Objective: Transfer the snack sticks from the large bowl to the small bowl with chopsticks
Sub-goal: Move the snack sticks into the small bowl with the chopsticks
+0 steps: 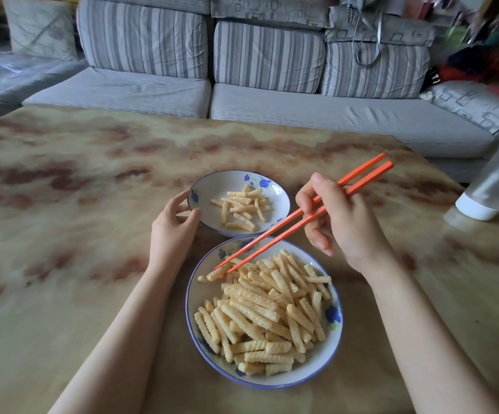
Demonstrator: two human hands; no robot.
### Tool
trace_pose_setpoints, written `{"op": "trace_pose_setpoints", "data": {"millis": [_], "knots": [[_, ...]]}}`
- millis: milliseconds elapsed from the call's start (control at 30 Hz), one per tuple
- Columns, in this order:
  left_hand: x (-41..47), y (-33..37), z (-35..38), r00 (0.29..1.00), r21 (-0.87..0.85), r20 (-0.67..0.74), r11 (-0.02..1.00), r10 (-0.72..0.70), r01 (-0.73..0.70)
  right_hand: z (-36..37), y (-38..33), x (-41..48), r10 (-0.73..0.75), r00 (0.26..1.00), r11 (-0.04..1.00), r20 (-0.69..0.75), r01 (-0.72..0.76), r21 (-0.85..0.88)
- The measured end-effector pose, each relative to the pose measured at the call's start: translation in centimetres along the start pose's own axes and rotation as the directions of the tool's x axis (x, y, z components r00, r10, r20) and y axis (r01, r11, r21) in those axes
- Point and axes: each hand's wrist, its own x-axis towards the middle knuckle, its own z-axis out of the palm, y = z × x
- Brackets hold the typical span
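My right hand (337, 216) grips a pair of orange chopsticks (302, 216), fingers curled round them about midway along, and their upper ends point away to the far right. The tips reach down to the left into the large bowl (196, 297), which sits on the table (63, 204) right in front of me. There they close on one snack stick (216, 274) at the far left edge of the heap, and I cannot tell whether it is lifted clear. The rest of the snack sticks (266, 312) lie piled across the middle and right of that bowl. Just beyond it, the two rims nearly touching, stands the small bowl (212, 180), with a small scatter of sticks (243, 207) already lying in its right half. My left hand (173, 225) holds this bowl by its left rim, thumb and fingers curved round the edge. Past the far side of the table is a grey striped sofa (272, 103), and a white container (493, 186) stands at the table's right edge.
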Motion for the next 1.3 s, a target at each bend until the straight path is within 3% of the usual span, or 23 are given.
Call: {"op": "trace_pose_setpoints", "data": {"millis": [167, 333, 467, 667, 833, 1100, 1300], "knots": [[0.0, 0.0, 0.0, 1.0, -0.004, -0.004, 1.0, 0.005, -0.005, -1.0, -0.2, 0.4, -0.018, 0.991, 0.992, -0.131, 0.035, 0.123], [0.0, -0.1, 0.0, 1.0, -0.002, -0.003, 1.0, 0.008, -0.008, -1.5, -0.2, 1.6, -0.017, 0.925, 0.966, -0.379, 0.113, 0.233], [0.1, -0.2, 0.0, 1.0, 0.006, -0.001, 1.0, 0.002, -0.002, -1.0, 1.0, 3.0, 0.032, 0.869, 0.989, -0.494, 0.044, 0.142], [0.1, -0.2, 0.0, 1.0, 0.009, 0.0, 1.0, 0.001, -0.001, -0.1, 2.9, 3.5, 0.05, 0.89, 0.999, -0.453, -0.034, 0.043], [0.1, -0.1, 0.0, 1.0, 0.014, -0.001, 1.0, 0.002, -0.002, -1.1, 1.6, 2.3, 0.022, 0.903, 0.997, -0.429, 0.012, 0.076], [0.1, -0.1, 0.0, 1.0, 0.003, 0.001, 1.0, 0.002, -0.002, -2.8, -1.5, -0.5, 0.05, 0.981, 0.998, -0.187, -0.055, -0.023], [-0.1, 0.1, -0.1, 1.0, 0.005, -0.01, 1.0, 0.003, -0.003, -2.2, -1.5, -0.9, 0.111, 0.986, 0.992, -0.124, -0.118, -0.054]]}}
